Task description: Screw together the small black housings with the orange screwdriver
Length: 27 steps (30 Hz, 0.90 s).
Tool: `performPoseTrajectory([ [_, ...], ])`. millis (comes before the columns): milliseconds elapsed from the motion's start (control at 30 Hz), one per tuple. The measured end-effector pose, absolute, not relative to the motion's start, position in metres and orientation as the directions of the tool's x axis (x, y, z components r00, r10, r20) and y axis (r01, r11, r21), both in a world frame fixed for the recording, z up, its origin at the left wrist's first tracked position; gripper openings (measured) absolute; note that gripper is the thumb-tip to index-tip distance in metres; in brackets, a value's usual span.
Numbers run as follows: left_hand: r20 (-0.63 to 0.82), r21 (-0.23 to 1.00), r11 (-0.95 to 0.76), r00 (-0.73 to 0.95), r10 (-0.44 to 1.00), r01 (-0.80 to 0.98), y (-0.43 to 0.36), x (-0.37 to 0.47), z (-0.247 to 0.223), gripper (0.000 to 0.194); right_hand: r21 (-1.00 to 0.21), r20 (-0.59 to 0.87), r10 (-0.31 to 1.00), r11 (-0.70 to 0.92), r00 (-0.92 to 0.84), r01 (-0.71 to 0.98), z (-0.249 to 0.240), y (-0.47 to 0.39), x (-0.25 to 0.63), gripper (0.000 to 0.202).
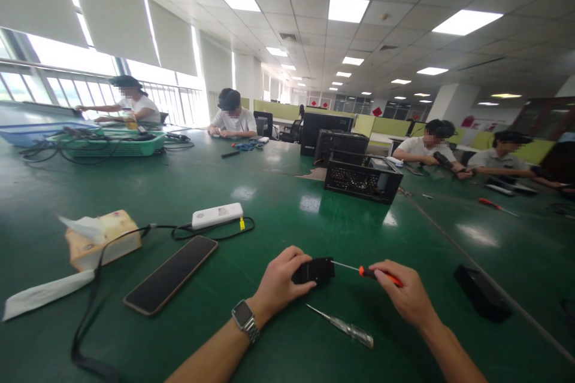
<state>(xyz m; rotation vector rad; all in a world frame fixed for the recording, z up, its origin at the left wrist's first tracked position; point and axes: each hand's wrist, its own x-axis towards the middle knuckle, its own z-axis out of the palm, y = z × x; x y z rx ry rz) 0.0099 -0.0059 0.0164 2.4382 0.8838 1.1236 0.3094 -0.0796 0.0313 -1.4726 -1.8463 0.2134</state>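
Note:
My left hand [285, 280] grips a small black device [320, 270] by its left end, thumb below and fingers above, over the green table [269, 197]. The handle of an orange and black screwdriver [381, 275] is held in my right hand [406, 293]. Its thin shaft points left, and the tip is at the upper right edge of the black device; whether it sits in a screw is too small to tell. A clear-handled screwdriver [344, 326] lies on the table just below both hands.
To the left lie a phone [171, 275], a tissue pack [105, 239] and a white power bank [217, 215] with a cable. A black case [483, 293] lies right. Beyond are an open computer chassis [363, 176], a green basket [110, 145] and several seated people.

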Motion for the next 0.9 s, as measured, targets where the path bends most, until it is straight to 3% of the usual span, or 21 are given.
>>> performPoseTrajectory([
  [167,0.567,0.497,-0.769,0.520,0.639,0.402,-0.006,0.011,0.016,0.039,-0.500,0.519,0.854,0.260,0.046,0.826,0.034,-0.084,0.310,0.027],
  [300,0.558,0.528,-0.743,0.492,0.669,0.411,-0.006,0.010,0.017,0.038,-0.558,0.595,0.796,0.310,0.110,0.770,0.033,-0.085,0.308,0.035],
  [567,0.548,0.532,-0.730,0.483,0.683,0.428,-0.008,0.011,0.018,0.037,-0.616,0.589,0.780,0.264,0.211,0.742,0.030,-0.090,0.293,0.027],
  [900,0.548,0.533,-0.727,0.478,0.687,0.434,-0.007,0.012,0.018,0.035,-0.564,0.626,0.777,0.390,0.069,0.728,0.022,-0.091,0.286,0.020],
])
